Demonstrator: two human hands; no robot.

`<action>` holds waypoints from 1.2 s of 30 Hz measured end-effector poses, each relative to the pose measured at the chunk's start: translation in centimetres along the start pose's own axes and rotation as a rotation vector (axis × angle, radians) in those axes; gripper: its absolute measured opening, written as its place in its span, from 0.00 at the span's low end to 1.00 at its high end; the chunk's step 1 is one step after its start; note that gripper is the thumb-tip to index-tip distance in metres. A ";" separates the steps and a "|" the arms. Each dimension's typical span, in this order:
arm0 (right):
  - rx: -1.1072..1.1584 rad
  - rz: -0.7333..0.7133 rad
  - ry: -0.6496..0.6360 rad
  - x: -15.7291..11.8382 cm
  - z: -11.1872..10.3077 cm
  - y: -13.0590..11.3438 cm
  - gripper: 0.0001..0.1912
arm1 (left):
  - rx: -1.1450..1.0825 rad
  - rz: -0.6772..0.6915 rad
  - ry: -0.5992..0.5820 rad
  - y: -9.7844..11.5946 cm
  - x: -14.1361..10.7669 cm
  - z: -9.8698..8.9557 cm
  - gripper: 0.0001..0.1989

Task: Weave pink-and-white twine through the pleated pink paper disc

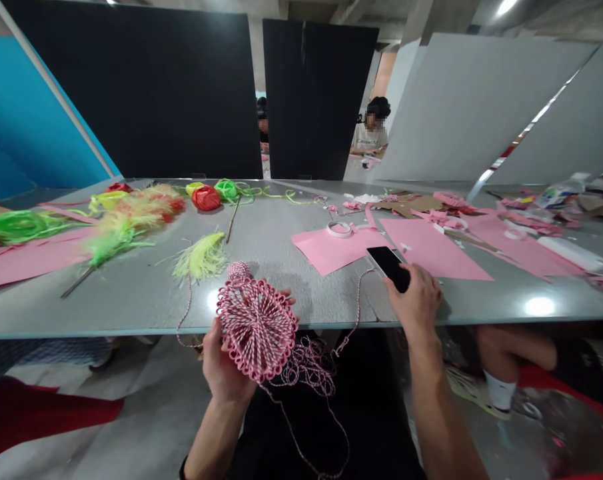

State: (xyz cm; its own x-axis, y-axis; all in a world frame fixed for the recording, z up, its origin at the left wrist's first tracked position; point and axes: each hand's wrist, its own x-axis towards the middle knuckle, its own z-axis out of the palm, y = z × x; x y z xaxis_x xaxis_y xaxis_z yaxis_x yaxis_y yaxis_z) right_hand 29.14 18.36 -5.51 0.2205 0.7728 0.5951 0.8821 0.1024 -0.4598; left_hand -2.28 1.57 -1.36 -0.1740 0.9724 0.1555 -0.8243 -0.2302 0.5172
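A round pink loom wound with pink-and-white cord (256, 327) is held in my left hand (228, 367), over the table's front edge. A small ball of the same cord (239, 271) touches its upper rim. Loose tangled cord (308, 367) lies on my lap, below and right of the loom. My right hand (418, 300) grips the lower right end of a black phone (388, 267), which lies partly over a pink sheet (338, 243). One strand of cord runs from beside the phone down over the table edge.
Yellow-green fringe (201, 257) and a stick (232, 220) lie left of centre. Behind are red twine (206, 198) and green twine (226, 191). Pink sheets, scraps and a white roll (576, 255) cover the right. Black panels (316, 100) stand behind; a person (371, 133) sits beyond.
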 end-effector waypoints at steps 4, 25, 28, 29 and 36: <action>0.039 -0.205 -0.144 1.4 1.0 -1.3 0.15 | 0.013 -0.029 0.004 -0.4 -0.2 0.4 0.34; 1.623 -0.224 -0.465 -4.8 -15.9 -13.0 0.04 | 0.026 -0.067 -0.014 -1.7 -0.6 0.8 0.27; 1.556 -0.116 -0.630 -6.5 -16.9 -13.1 0.04 | 0.032 -0.033 0.005 -1.7 -0.6 0.9 0.28; 1.408 -0.089 -0.797 -7.1 -16.4 -13.2 0.06 | 0.032 -0.001 0.019 -1.7 -0.6 1.0 0.29; 0.833 -0.069 -1.613 -11.7 -9.7 -15.7 0.22 | 0.025 0.178 0.083 -1.7 -0.5 1.2 0.33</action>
State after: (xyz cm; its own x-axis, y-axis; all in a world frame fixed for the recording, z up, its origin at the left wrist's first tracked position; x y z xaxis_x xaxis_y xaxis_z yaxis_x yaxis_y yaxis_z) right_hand 16.74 1.69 1.13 -0.8248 0.4836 -0.2929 0.3435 0.0172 -0.9390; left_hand -0.18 1.41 -1.28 -0.3601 0.9160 0.1768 -0.7633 -0.3983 0.5086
